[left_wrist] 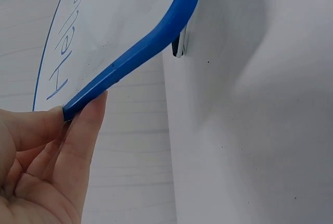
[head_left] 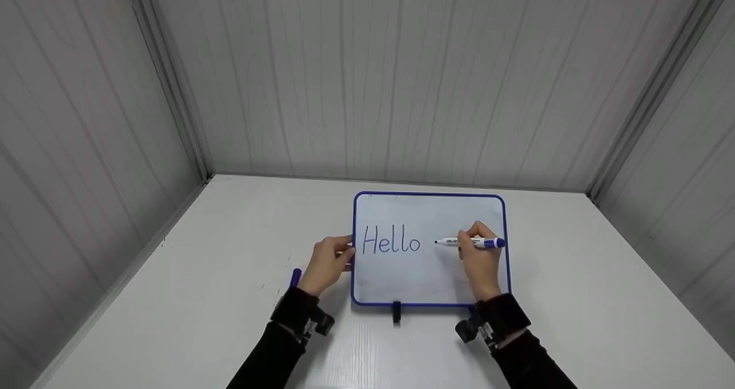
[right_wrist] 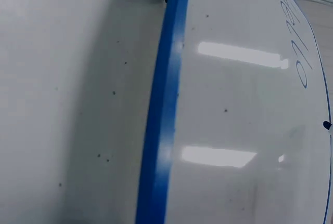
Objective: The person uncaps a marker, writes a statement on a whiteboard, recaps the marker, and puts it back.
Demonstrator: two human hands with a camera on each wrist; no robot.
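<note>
A small whiteboard [head_left: 402,280] with a blue frame [left_wrist: 135,57] lies on the white table, with "Hello" [head_left: 391,242] written on it in blue. My left hand [head_left: 327,262] pinches the board's left edge between thumb and fingers [left_wrist: 78,130]. My right hand [head_left: 479,257] grips a blue-and-white marker [head_left: 471,242], its tip pointing left over the board just right of the word. In the right wrist view only the board's surface [right_wrist: 234,109] and frame [right_wrist: 164,109] show, not the hand.
The white table [head_left: 201,297] stands in a corner of grey panelled walls [head_left: 402,79]. A blue marker cap [head_left: 296,277] lies on the table left of my left wrist. A black clip [head_left: 396,313] sits at the board's near edge.
</note>
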